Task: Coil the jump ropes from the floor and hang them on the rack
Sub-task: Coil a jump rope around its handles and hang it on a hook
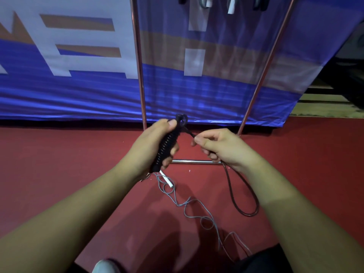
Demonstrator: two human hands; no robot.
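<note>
My left hand (152, 147) grips a jump rope's black handles (168, 147), wound tightly with dark cord. My right hand (218, 146) pinches the free dark cord (236, 196) just right of the handles' top; the cord hangs down from that hand in a long loop above the floor. A second jump rope, thin and grey (197, 211), lies tangled on the red floor below my hands, with its white handle (167, 181) near my left wrist. The metal rack (140, 75) stands straight ahead, and coiled ropes with white handles (231, 5) hang at its top.
The rack's low crossbar (195, 162) lies on the red floor (59, 164) just behind my hands. A blue and white banner (78, 91) covers the wall behind the rack. My white shoe (105, 266) shows at the bottom edge.
</note>
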